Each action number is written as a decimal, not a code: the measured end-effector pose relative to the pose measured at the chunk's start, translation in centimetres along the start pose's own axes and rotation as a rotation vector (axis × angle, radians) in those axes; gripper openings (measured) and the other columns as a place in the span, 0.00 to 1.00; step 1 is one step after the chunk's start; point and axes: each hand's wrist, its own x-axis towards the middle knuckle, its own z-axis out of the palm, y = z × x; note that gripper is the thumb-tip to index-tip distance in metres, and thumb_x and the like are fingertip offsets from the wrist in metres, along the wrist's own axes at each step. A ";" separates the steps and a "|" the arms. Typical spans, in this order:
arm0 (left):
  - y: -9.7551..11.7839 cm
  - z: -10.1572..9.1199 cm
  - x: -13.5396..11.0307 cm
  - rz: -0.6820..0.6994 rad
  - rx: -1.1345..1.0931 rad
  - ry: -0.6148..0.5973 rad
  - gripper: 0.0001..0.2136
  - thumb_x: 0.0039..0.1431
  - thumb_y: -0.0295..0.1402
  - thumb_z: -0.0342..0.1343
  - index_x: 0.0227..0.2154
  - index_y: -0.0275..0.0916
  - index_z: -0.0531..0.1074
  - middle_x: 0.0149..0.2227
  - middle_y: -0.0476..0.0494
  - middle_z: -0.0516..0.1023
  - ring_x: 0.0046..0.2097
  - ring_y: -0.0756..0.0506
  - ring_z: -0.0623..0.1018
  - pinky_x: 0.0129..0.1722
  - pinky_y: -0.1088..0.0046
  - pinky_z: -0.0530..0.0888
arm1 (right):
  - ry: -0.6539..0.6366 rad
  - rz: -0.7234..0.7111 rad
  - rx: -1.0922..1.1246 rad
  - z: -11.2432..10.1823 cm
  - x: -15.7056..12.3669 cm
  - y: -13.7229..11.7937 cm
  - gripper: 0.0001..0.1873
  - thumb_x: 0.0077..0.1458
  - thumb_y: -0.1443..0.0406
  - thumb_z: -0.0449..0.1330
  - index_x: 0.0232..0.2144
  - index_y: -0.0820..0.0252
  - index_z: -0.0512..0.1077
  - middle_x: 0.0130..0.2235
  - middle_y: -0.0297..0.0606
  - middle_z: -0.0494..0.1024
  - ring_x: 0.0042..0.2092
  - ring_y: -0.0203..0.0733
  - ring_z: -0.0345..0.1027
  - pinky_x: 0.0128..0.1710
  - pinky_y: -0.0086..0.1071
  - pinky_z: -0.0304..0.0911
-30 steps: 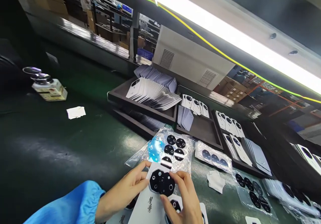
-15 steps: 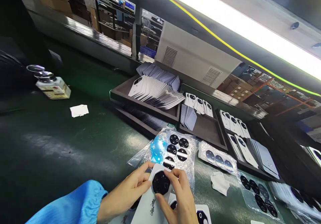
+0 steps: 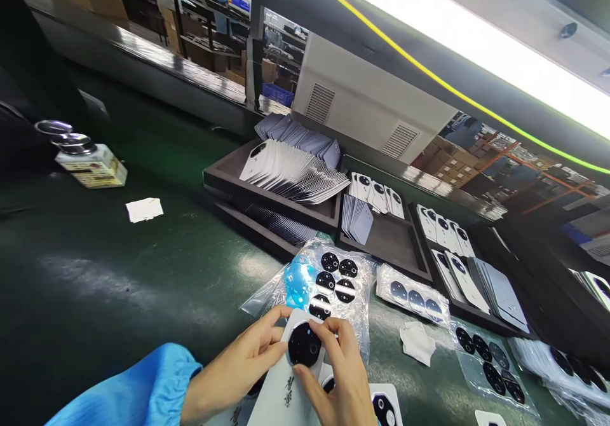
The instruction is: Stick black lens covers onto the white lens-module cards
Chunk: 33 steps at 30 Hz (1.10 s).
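Observation:
A white phone back panel (image 3: 274, 397) with small dark print is held tilted at the bottom middle. My left hand (image 3: 241, 362), in a blue sleeve, grips its upper left edge between thumb and fingers. Over the panel's top end lies a black round camera lens cover (image 3: 304, 344). My right hand (image 3: 347, 375) is closed with thumb and forefinger on the cover's right rim. Beneath my hands are more white panels (image 3: 385, 407), partly hidden. Just beyond, a clear plastic bag (image 3: 359, 315) carries several black lens covers (image 3: 326, 283) and a blue film piece (image 3: 300, 281).
Dark trays (image 3: 229, 175) with rows of white and grey panels stand at the back. To the right lie a bagged strip of lens covers (image 3: 415, 300), a crumpled white paper (image 3: 418, 343) and another bag of covers (image 3: 495, 378). A bottle with a metal top (image 3: 98, 166) stands far left.
The view has shifted slightly. My right fingers remain on the lens cover and my left hand still grips the panel; hardly anything else differs.

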 end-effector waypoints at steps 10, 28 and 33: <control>-0.7 -0.2 0.2 0.019 -0.014 -0.025 0.31 0.51 0.54 0.57 0.53 0.42 0.60 0.30 0.49 0.75 0.26 0.51 0.69 0.25 0.78 0.65 | -0.120 -0.053 -0.034 -1.4 0.4 0.0 0.25 0.55 0.70 0.58 0.55 0.59 0.60 0.45 0.45 0.67 0.46 0.45 0.68 0.41 0.34 0.71; -0.1 -0.5 -0.1 -0.013 0.022 -0.026 0.33 0.51 0.55 0.56 0.53 0.39 0.58 0.29 0.51 0.75 0.28 0.50 0.71 0.28 0.77 0.67 | -0.159 -0.003 -0.052 -0.5 0.2 -0.2 0.31 0.51 0.75 0.59 0.57 0.54 0.59 0.44 0.43 0.66 0.43 0.44 0.69 0.38 0.33 0.72; 0.4 -0.4 -0.2 -0.039 0.031 -0.003 0.37 0.47 0.58 0.57 0.53 0.40 0.58 0.27 0.53 0.72 0.27 0.51 0.69 0.27 0.77 0.66 | -0.027 0.083 -0.060 0.5 0.2 -0.9 0.28 0.50 0.74 0.58 0.54 0.54 0.62 0.42 0.41 0.67 0.41 0.45 0.68 0.37 0.35 0.72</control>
